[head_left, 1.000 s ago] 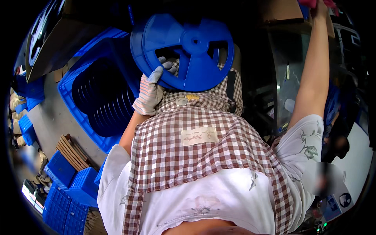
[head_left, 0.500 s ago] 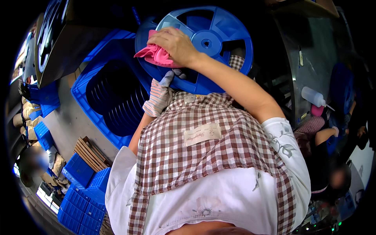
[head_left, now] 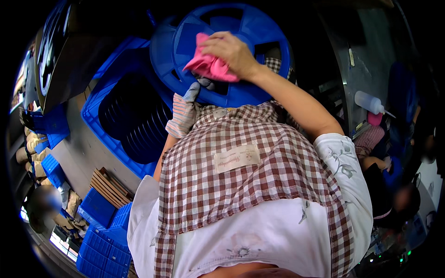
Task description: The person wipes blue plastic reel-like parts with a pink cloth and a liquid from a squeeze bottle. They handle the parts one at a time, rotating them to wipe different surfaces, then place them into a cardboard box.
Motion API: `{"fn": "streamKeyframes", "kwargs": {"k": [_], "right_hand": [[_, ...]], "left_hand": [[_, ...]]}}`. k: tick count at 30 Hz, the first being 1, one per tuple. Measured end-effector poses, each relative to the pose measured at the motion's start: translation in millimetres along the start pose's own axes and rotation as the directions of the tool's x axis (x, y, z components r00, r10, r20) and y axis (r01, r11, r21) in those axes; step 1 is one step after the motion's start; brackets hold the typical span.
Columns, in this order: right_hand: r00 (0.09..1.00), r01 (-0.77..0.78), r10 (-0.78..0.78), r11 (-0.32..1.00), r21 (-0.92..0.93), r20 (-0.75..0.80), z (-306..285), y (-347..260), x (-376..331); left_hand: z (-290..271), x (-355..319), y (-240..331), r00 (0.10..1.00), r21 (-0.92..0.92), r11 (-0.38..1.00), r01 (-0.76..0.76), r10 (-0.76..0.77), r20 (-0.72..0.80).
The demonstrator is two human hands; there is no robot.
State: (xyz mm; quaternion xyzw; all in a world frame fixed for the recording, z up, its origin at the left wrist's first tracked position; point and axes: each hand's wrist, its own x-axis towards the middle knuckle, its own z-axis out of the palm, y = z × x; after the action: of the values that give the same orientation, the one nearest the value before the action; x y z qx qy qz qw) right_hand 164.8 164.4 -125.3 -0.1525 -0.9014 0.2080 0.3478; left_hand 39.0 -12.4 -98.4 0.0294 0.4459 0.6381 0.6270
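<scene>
A large blue plastic reel [head_left: 274, 39], with wide openings between its spokes, is held up in front of my apron. My left hand [head_left: 186, 109] wears a striped knit glove and grips the reel's near left edge, thumb on top and grey fingertips showing through an opening. Bunched in my bare right hand [head_left: 235, 53] is a pink cloth [head_left: 211, 65], held over the reel's upper face left of its middle. The cloth and hand hide the hub. Behind the upper flange, part of a second flange shows at the left.
Left of the reel stands a blue crate [head_left: 99, 141] holding several dark discs in a row. Blue bins [head_left: 99, 206] and brown boards [head_left: 109, 187] lie lower left. On the right are a squeeze bottle [head_left: 368, 102] and a co-worker's arm [head_left: 376, 163]. A cardboard box [head_left: 76, 69] rises upper left.
My right hand has moved right with the pink cloth across the reel's face. The reel has tilted and shifted a little left, and more of its second flange shows. My left hand keeps its grip.
</scene>
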Motion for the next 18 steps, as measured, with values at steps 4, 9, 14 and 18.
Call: {"fn": "streamKeyframes", "kwargs": {"k": [4,9,14,18], "right_hand": [[0.689,-0.724,0.680,0.664,-0.185,-0.253,-43,139,-43],[0.881,-0.460,0.447,0.885,-0.065,-0.156,-29,76,-34],[0.995,-0.038,0.030,0.996,0.080,0.092,-30,-41,-63],[0.923,-0.346,0.315,0.931,-0.117,-0.223,-49,25,-78]], "left_hand": [[9,4,2,0.996,-0.044,0.998,-0.044,0.047,0.076],[3,9,1,0.998,-0.043,0.998,-0.042,0.043,0.038],[-2,15,2,0.992,0.003,0.994,-0.109,0.109,-0.069],[22,15,14,0.995,0.043,0.996,-0.076,0.078,-0.061]]}}
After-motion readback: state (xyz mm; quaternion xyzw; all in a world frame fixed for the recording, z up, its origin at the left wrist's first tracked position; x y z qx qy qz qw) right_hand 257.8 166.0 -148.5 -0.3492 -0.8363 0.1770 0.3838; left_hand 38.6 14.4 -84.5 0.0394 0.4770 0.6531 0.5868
